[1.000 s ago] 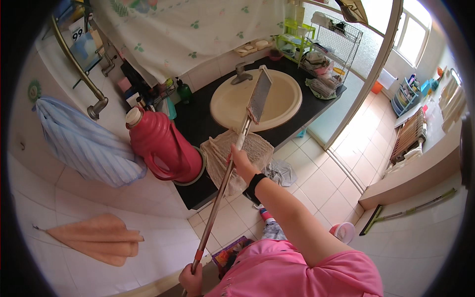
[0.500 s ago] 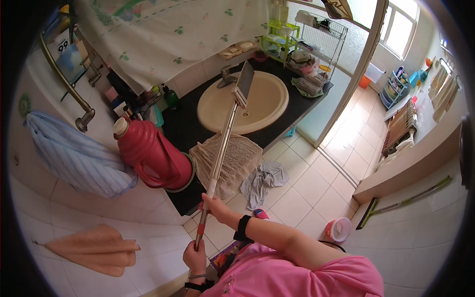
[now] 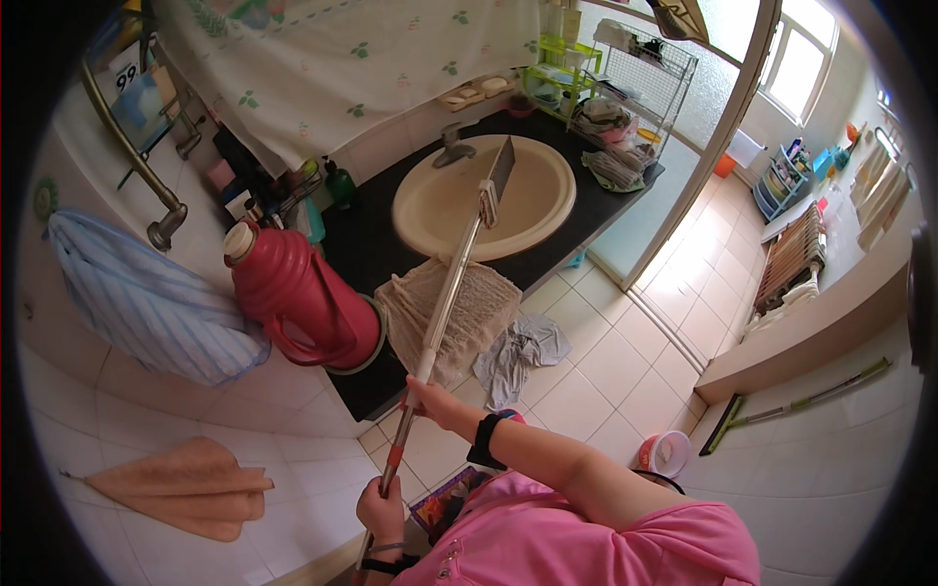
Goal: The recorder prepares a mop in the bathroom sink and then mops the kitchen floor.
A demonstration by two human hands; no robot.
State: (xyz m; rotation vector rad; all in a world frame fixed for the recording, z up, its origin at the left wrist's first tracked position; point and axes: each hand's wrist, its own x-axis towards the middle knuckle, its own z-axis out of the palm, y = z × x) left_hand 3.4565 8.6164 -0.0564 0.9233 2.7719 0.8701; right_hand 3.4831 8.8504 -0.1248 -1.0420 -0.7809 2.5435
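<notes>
A flat mop [image 3: 446,311] with a long silver pole slants up across the view in both my hands. My right hand [image 3: 430,402] is wrapped round the pole at its pale sleeve. Lower down, below a red band, my left hand [image 3: 379,508] grips the same pole. The narrow mop head [image 3: 496,186] hovers over the beige sink basin [image 3: 430,217], tilted nearly edge-on. Beneath the pole, a brown cloth [image 3: 430,322] drapes over the front edge of the black counter [image 3: 350,256].
A red thermos flask [image 3: 313,303] stands at the counter's left end, by a hanging striped towel [image 3: 147,303]. A grey cloth [image 3: 523,354] lies on the tiled floor. At right are a small pink-and-white bucket [image 3: 664,452] and a green squeegee [image 3: 782,408]; a wire rack [image 3: 664,78] stands behind.
The mop head has shifted slightly right and down over the basin and turned more edge-on. Both my hands keep their hold on the pole.
</notes>
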